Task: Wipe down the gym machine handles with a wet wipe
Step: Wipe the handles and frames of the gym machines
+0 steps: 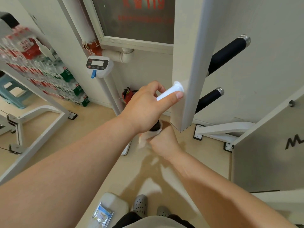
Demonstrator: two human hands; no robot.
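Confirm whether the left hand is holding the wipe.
No, the left hand grips the white bar at the post, while the right hand holds the wipe around the black grip below.

Occlusions, blur
My left hand (pixel 146 109) covers most of the handle (pixel 167 93); wipe (pixel 143 140) motion-blurred, my right hand (pixel 164 140) fingers hidden.

The head camera is looking forward and down, close over the left hand (pixel 144 111) and right hand (pixel 164 142), facing the white upright post (pixel 182 63).
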